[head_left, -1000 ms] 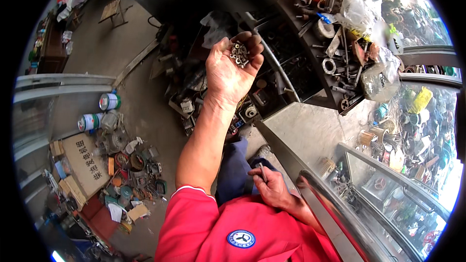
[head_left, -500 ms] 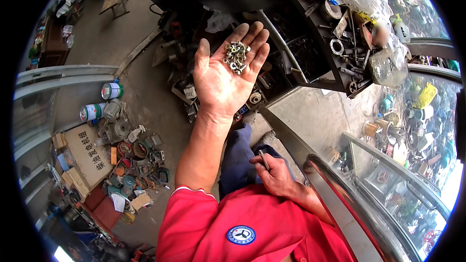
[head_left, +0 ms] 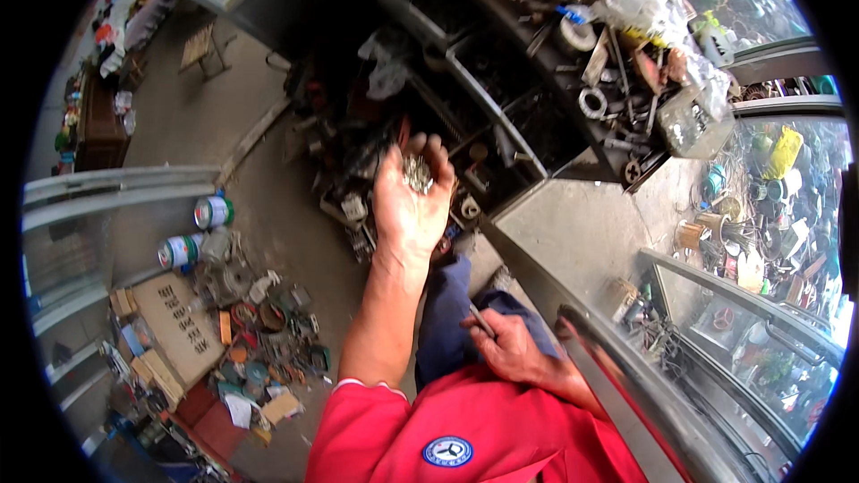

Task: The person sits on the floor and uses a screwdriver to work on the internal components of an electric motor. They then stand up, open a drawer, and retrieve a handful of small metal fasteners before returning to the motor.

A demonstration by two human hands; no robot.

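Note:
My left hand [head_left: 404, 211] is palm up in the middle of the view, its fingers curled upward into a cup. A small heap of metal nuts [head_left: 417, 173], perhaps mixed with other small fasteners, lies in it against the fingers. Lower down, near my trousers, my right hand [head_left: 514, 349] is closed around a thin grey metal rod [head_left: 482, 321]. One end of that rod sticks out past the thumb; the rest is hidden in the fist.
Beyond my left hand stand dark open compartments [head_left: 501, 112] full of parts. A bench [head_left: 617, 139] at the upper right carries tools and plastic bags. Paint cans [head_left: 213, 212], a cardboard sheet [head_left: 170, 326] and scrap parts lie left. A metal-framed door edge [head_left: 617, 362] runs close on my right.
My left hand has drawn lower and closer, and its spread fingers have curled up around the nuts. My right hand keeps its grip on the rod. The view has shifted slightly.

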